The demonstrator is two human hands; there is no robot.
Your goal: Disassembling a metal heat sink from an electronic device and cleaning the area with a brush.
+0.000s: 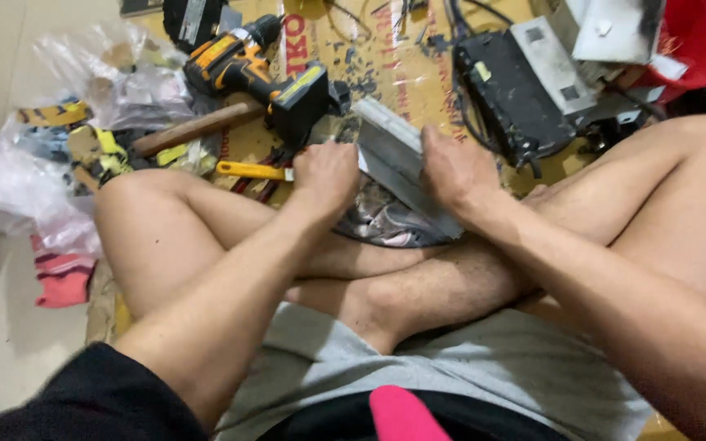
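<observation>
— Gripping what, exactly?
— Both hands close on a grey metal bracket: the left hand is fisted at its near end, the right hand is clamped over its middle.
— Where does it sit?
— Above the crossed legs, on the cardboard sheet spread over the floor.
— Around it?
— A yellow-black cordless drill and a wooden-handled hammer toward the cardboard's left edge, and a black box toward its right.
</observation>
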